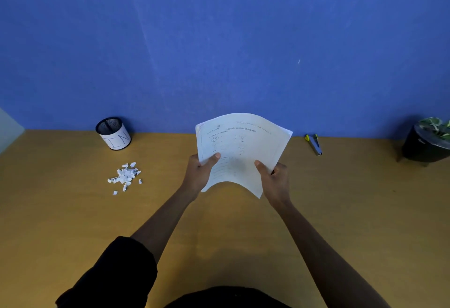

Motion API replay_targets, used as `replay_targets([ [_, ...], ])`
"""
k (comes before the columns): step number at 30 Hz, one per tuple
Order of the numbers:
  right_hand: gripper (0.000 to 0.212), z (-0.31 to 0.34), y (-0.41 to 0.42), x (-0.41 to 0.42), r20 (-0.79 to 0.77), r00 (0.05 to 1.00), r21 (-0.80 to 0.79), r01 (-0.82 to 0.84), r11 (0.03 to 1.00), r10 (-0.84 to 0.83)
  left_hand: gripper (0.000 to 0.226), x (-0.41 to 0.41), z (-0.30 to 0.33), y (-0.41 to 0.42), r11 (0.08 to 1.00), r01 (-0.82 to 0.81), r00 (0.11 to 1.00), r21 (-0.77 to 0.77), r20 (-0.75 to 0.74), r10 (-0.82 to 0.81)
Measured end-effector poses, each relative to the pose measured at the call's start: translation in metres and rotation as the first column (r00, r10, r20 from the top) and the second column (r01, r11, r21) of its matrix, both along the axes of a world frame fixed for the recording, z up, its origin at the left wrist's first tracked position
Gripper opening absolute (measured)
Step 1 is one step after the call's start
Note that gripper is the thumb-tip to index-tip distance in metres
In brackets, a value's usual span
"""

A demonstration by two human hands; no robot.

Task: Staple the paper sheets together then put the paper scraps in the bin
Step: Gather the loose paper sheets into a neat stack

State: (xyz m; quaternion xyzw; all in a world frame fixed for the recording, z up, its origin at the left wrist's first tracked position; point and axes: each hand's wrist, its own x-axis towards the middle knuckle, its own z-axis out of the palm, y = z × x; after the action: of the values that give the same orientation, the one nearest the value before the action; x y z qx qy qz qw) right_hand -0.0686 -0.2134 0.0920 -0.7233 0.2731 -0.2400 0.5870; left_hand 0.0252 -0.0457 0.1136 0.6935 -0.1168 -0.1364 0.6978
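Mesh bin (pixel 114 133) apart from paper scraps (pixel 125 176)

The print on the paper sheets (pixel 239 151) is too small and faint to read beyond a heading. The fingers of both hands are hidden behind the sheets; only the thumbs show in front. The plant pot (pixel 425 145) is cut off by the right edge. The bin (pixel 114 134) hides its inside behind dark mesh.
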Motion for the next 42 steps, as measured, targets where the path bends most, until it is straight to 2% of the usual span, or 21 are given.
replay_targets([
  [5, 0.023, -0.016, 0.006, -0.005, -0.066, 0.997, -0.01, -0.032, 0.999, 0.032, 0.016, -0.004, -0.016, 0.002, 0.999, -0.042, 0.994, 0.024, -0.096, 0.044],
  [14, 0.026, -0.024, 0.005, -0.008, -0.089, 0.995, -0.003, -0.047, 0.999, 0.046, 0.015, -0.004, -0.025, 0.003, 0.997, -0.037, 0.992, 0.066, -0.115, 0.044],
  [18, 0.023, -0.015, 0.0, -0.008, -0.052, 0.996, -0.002, -0.072, 0.997, 0.072, 0.021, 0.004, -0.019, 0.003, 0.997, -0.017, 0.995, 0.08, -0.094, 0.024],
  [22, 0.013, 0.006, -0.006, -0.006, 0.02, 0.995, 0.005, -0.098, 0.995, 0.098, 0.017, 0.014, -0.001, 0.006, 0.994, 0.029, 0.999, 0.107, -0.041, -0.025],
  [25, 0.015, 0.023, -0.012, -0.002, 0.069, 0.992, 0.016, -0.111, 0.994, 0.11, 0.026, 0.022, 0.014, 0.007, 0.991, 0.061, 0.998, 0.116, -0.011, -0.06],
  [34, 0.018, 0.063, -0.027, 0.001, 0.17, 0.972, 0.176, -0.191, 0.966, 0.161, 0.031, 0.034, 0.05, 0.011, 0.982, 0.178, 0.972, -0.061, -0.142, -0.185],
  [38, 0.023, 0.07, -0.028, -0.003, 0.195, 0.963, 0.296, -0.236, 0.925, 0.184, 0.032, 0.039, 0.067, 0.012, 0.969, 0.147, 0.95, -0.2, -0.244, -0.195],
  [42, 0.023, 0.073, -0.023, -0.009, 0.198, 0.954, 0.382, -0.287, 0.878, 0.226, 0.04, 0.05, 0.092, 0.015, 0.935, 0.132, 0.963, -0.328, -0.18, -0.199],
])
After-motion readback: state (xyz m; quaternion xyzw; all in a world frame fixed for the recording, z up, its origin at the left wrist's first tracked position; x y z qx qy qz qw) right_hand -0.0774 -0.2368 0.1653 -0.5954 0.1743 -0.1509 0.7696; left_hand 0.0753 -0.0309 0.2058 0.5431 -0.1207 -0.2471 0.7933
